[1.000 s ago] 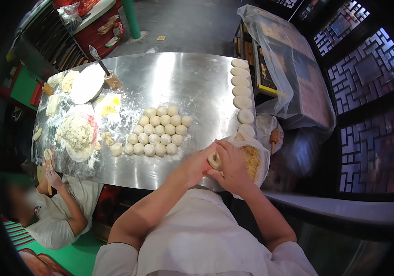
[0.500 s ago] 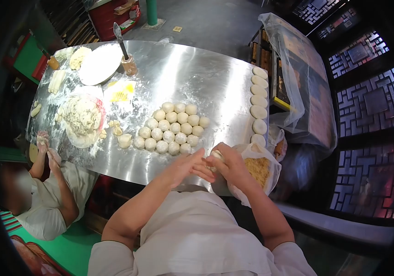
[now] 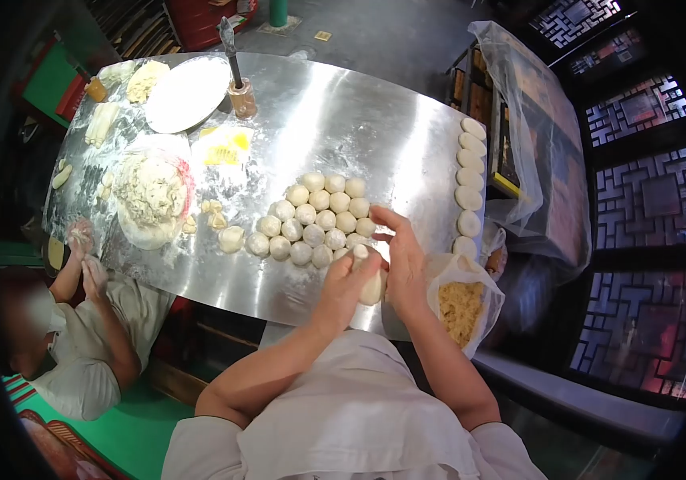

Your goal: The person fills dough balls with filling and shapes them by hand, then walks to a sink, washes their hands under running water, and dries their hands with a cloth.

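My left hand [image 3: 340,294] is wrapped round a pale piece of dough [image 3: 371,290] above the front of the steel table. Part of that dough is hidden by the fingers. Beside it, my right hand [image 3: 405,268] has its fingers apart and curved, with the tips close to the right edge of a cluster of round dough balls [image 3: 313,234]; contact with the nearest ball cannot be made out. A clear bag of yellowish crumbly filling [image 3: 461,310] stands right of my right forearm.
Flattened dough rounds [image 3: 469,178] line the right edge of the steel table [image 3: 295,104]. A large dough mass [image 3: 151,192], a white oval tray [image 3: 188,94] and a wooden holder with a tool [image 3: 242,100] are further left. A co-worker [image 3: 91,344] sits at left.
My hands have separated from each other. The dough is now in my left hand, and my right hand has reached forward towards the dough balls. The view has shifted slightly.
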Tool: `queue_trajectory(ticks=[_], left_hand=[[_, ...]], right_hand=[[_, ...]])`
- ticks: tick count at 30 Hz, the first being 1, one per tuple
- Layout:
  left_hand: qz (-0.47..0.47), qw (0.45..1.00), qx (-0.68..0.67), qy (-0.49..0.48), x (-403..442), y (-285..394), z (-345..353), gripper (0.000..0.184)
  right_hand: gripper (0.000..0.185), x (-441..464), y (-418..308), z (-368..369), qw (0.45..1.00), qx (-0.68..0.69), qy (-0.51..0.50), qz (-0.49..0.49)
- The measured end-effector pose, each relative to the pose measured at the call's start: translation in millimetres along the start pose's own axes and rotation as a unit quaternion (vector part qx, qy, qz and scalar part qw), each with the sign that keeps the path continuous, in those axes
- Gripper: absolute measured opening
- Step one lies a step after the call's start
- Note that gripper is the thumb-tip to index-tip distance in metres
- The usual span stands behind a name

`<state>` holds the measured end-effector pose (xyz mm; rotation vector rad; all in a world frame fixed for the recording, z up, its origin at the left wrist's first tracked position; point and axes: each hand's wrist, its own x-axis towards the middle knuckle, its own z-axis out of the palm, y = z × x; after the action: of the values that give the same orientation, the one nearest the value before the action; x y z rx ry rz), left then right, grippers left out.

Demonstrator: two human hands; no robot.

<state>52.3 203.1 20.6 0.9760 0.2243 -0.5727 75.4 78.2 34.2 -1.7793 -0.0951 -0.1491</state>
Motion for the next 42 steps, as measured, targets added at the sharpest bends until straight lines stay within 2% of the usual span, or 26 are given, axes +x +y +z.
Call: queue_trajectory(ticks=[1,2,4,5,6,8,9,10,12,13,15,16,18,20,22,24,27,29,31,32,33,35,37,39,40,42], left_hand=[[0.013,0.995,-0.094,0.041,6,-3,-1,0.031],[0.015,0.995,-0.093,0.044,11,-3,-12,0.031],[-0.041,0.997,-0.058,-0.042,14,11,-32,0.028],[-0.043,0.997,0.006,-0.065,12,14,-36,0.036],[-0.048,0.997,0.007,-0.065,13,14,-41,0.036],[-0.147,0.983,0.006,-0.107,19,10,-48,0.048],[-0.148,0.984,0.017,-0.101,17,12,-42,0.059],[-0.151,0.983,0.016,-0.099,19,7,-47,0.059],[-0.172,0.974,0.093,-0.110,25,-8,-60,0.056],[-0.175,0.974,0.093,-0.110,23,-9,-60,0.056],[-0.145,0.982,0.089,-0.076,19,-11,-58,0.050],[-0.146,0.982,0.089,-0.076,18,-11,-61,0.050],[-0.147,0.981,-0.041,-0.118,14,-8,-71,0.042],[-0.133,0.986,-0.078,-0.061,17,-8,-76,0.042],[-0.118,0.986,-0.115,0.000,24,-18,-94,0.042],[-0.112,0.979,-0.123,0.116,35,-39,-118,0.047],[-0.092,0.969,-0.185,0.133,37,-39,-118,0.044],[-0.106,0.963,-0.208,0.133,31,-19,-102,0.045],[-0.120,0.957,-0.229,0.133,31,-13,-100,0.046],[-0.151,0.968,-0.175,0.099,30,-14,-110,0.048],[-0.180,0.974,-0.120,0.065,31,-12,-121,0.050],[-0.071,0.982,0.160,0.063,37,3,-158,0.042],[0.037,0.886,0.432,0.162,44,16,-200,0.037],[0.118,0.767,0.603,0.184,44,33,-234,0.045],[0.120,0.768,0.602,0.182,46,36,-246,0.045],[0.067,0.703,0.695,0.140,44,35,-264,0.051]], right_hand=[[0.043,-3,2,2,0.999,-0.019,0.009,-0.033],[0.043,-8,5,-1,0.999,-0.016,0.007,-0.033],[0.031,-15,3,-9,0.992,-0.124,-0.009,0.038],[0.022,-16,2,-10,0.988,-0.126,-0.038,0.082],[0.022,-20,5,-8,0.988,-0.125,-0.035,0.087],[0.022,-24,15,-4,0.975,-0.077,-0.136,0.159],[0.018,-19,-6,0,0.968,-0.048,-0.164,0.186],[0.018,-22,-2,2,0.967,-0.046,-0.164,0.189],[0.012,-31,14,5,0.969,-0.197,-0.143,0.041],[0.012,-36,23,7,0.969,-0.196,-0.142,0.044],[0.008,-44,43,9,0.959,-0.279,-0.045,-0.011],[0.008,-48,60,5,0.959,-0.279,-0.045,-0.010],[0.016,-63,96,-13,0.907,-0.406,-0.085,0.077],[0.020,-73,101,-18,0.904,-0.407,-0.107,0.076],[0.019,-69,88,-9,0.906,-0.419,-0.060,-0.021],[0.023,-63,76,5,0.930,-0.361,-0.065,-0.012],[0.031,-44,51,39,0.959,-0.268,-0.089,-0.029],[0.041,-26,32,59,0.947,-0.262,-0.153,-0.107],[0.045,-18,50,59,0.950,-0.245,-0.178,-0.079],[0.048,-15,62,59,0.952,-0.224,-0.202,-0.051],[0.043,-12,75,55,0.977,-0.113,-0.168,0.058],[0.038,17,98,34,0.970,-0.046,-0.136,0.197],[0.034,50,131,9,0.979,-0.084,-0.034,0.180],[0.033,81,166,-17,0.976,-0.144,0.041,0.159],[0.033,94,180,-25,0.962,-0.211,0.061,0.160],[0.034,106,221,-32,0.940,-0.292,0.065,0.164]])
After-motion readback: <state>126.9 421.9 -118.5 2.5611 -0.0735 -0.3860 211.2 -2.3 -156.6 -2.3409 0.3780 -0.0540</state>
